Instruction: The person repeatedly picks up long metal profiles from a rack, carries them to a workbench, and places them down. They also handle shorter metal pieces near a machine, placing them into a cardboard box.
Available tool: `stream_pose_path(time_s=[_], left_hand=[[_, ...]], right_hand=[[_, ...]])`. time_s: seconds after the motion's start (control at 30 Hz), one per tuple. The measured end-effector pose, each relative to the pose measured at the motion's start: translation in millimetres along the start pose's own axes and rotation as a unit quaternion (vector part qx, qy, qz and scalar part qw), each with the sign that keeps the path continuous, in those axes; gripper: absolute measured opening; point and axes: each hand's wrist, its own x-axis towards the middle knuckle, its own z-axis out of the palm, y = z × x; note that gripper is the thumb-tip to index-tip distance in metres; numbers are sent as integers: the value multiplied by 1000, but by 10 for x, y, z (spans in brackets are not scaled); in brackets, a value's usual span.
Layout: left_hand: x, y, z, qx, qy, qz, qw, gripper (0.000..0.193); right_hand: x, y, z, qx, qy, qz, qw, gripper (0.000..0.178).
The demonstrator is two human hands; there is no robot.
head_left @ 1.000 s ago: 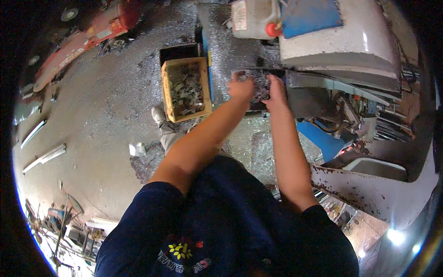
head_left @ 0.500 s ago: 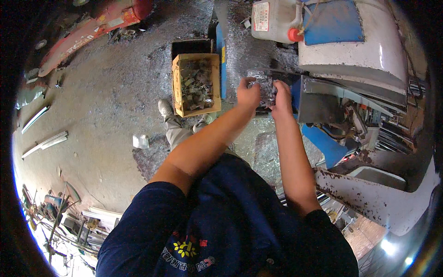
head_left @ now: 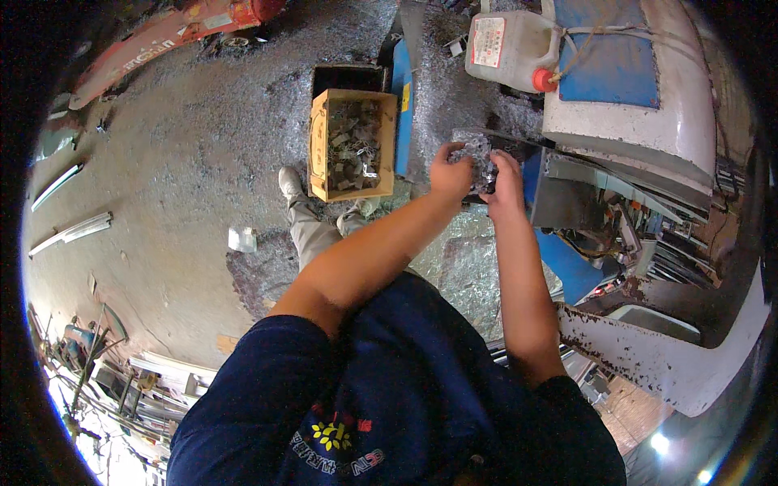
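Note:
My left hand (head_left: 451, 172) and my right hand (head_left: 506, 186) face each other, fingers curled in from both sides around a cluster of small shiny metal pieces (head_left: 480, 155). The cluster sits between them over a dark recess beside the machine. Whether the pieces are loose or joined is too small to tell. Left of my hands, an open yellowish box (head_left: 319, 146) holds many small grey metal parts (head_left: 350, 142).
A white machine (head_left: 624, 125) with a blue panel stands at the right. On it rests a translucent jug (head_left: 510, 53) with a red cap. A rusty white panel (head_left: 624, 348) juts out at lower right. Metal strips (head_left: 71, 231) lie on the floor at left.
The view has shifted slightly, so the surroundings sit a little differently. My hands have drawn slightly closer together around the metal pieces, and more of the shiny cluster shows between them.

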Motion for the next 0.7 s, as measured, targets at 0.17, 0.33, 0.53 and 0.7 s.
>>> stream_pose_path(time_s=[0.17,0.33,0.53,0.7], left_hand=[[-162,293,-384,-20,17,37,999,31],[36,500,-860,-44,63,63,995,37],[545,799,-1249,-37,104,3,994,39],[1354,577,-2255,-90,12,-154,984,60]], right_hand=[[-283,39,317,13,-38,-31,999,40],[-234,197,912,-4,-77,-68,995,38],[730,692,1682,-65,-172,-73,980,53],[976,706,2103,-138,-131,6,982,70]])
